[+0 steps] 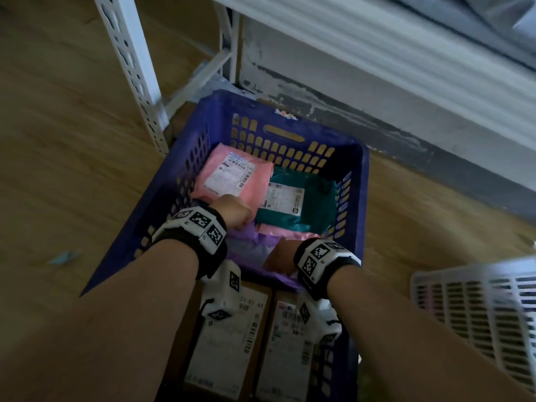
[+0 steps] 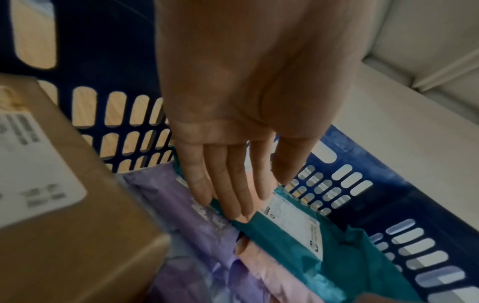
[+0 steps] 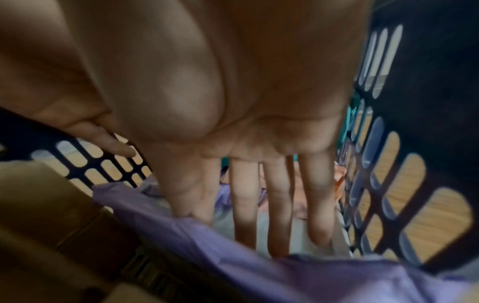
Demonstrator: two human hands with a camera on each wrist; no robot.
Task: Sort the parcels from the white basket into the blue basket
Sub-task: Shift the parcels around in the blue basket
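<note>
The blue basket (image 1: 364, 198) stands on the floor below me and holds a pink parcel (image 1: 261, 184), a teal parcel (image 1: 316, 204), a purple parcel (image 1: 249, 248) and two cardboard boxes (image 1: 226, 343) at its near end. Both hands are inside it. My left hand (image 1: 237, 213) reaches down with straight fingers (image 2: 233, 201) that touch the near edge of the teal parcel (image 2: 337, 266), beside the purple parcel (image 2: 181, 205). My right hand (image 1: 278, 259) is spread flat, its fingertips (image 3: 274, 235) dipping behind the purple parcel's (image 3: 285, 276) raised edge. Neither hand grips anything. The white basket (image 1: 478, 309) sits at the right edge.
A white metal rack post (image 1: 130, 68) stands left of the blue basket's far corner, and a grey wall runs behind. Wooden floor surrounds both baskets. A second pink parcel (image 2: 272, 272) lies partly under the teal one.
</note>
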